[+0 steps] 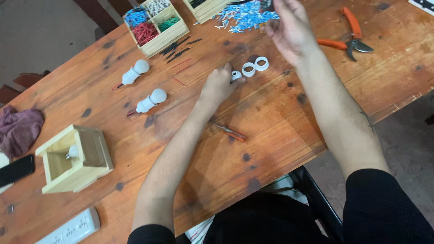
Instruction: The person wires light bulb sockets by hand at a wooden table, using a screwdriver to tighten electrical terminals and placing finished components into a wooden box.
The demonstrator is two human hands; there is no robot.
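My left hand rests on the wooden table with its fingers closed on a small white ring-shaped part. Two more white rings lie just to its right. My right hand is raised above the table near a pile of blue and white wire connectors; a dark object shows at its fingertips, but I cannot tell what it is. A small screwdriver with an orange handle lies beside my left forearm.
Two white bulbs with wires lie at the left. Wooden trays of coloured parts stand at the back. Orange-handled pruners lie at the right. A small wooden box, purple cloth, black phone and white power strip sit at left.
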